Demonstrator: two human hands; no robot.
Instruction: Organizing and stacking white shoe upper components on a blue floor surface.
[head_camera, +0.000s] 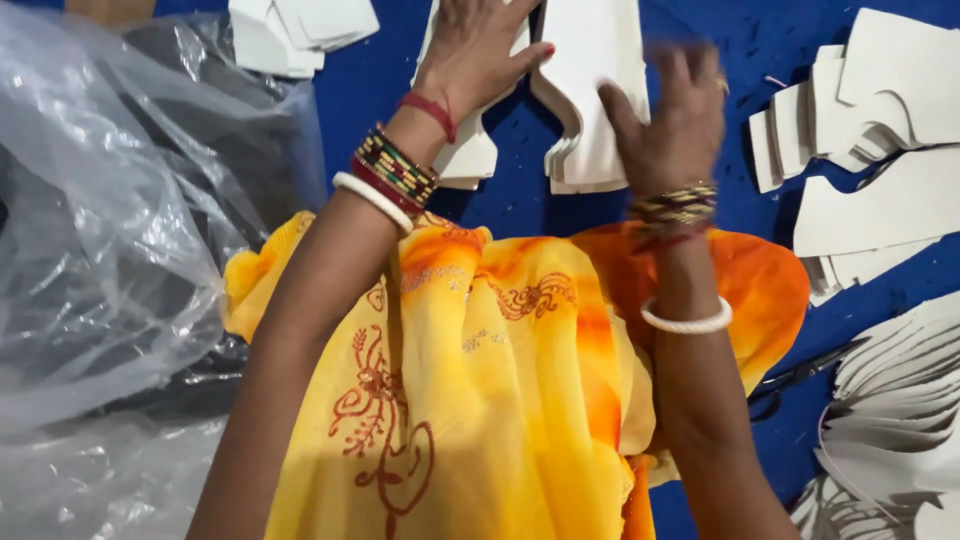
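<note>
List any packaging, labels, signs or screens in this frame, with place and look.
Clear plastic bag: left side, crumpled, glossy, see-through over something dark.
Labels, signs, screens: none visible; the white card cutouts under the left hand and right hand are blank.

Matt white cardboard cutouts (590, 90) lie on a smooth blue sheet (520, 205); glossy, crinkled clear plastic bag (100, 230); soft printed yellow-orange cloth (500, 380); shiny beaded bangles (395, 168).

Both hands — left hand (478, 50), right hand (672, 115) — on white cut-out stacks (590, 90).
</note>
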